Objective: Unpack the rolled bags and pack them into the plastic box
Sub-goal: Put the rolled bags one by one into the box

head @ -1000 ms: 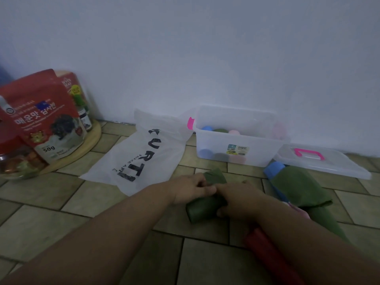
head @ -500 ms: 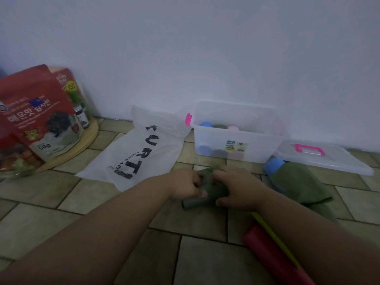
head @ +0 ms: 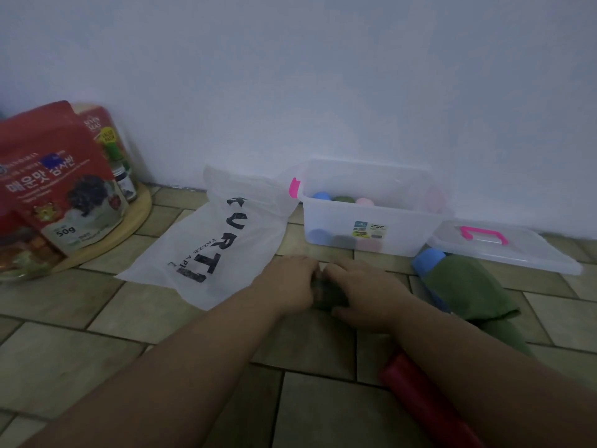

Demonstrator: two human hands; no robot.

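Observation:
On the tiled floor, my left hand [head: 289,284] and my right hand [head: 365,291] both grip a small dark green rolled bag [head: 324,294], which is mostly hidden under them. Behind my hands stands the clear plastic box [head: 403,234] against the wall, holding a blue, a green and a pink roll. To the right lie a blue roll [head: 428,261] and loose green bags [head: 465,286]. A red roll [head: 416,389] lies under my right forearm.
The box lid [head: 517,250] with a pink handle lies right of the box. A white plastic bag [head: 223,244] with black letters lies flat to the left. Red snack packets [head: 55,179] stand on a round wooden tray [head: 129,221] at far left.
My hands have closed further over the green bag and rolled it up tighter, so less of it shows. They have shifted slightly toward the box.

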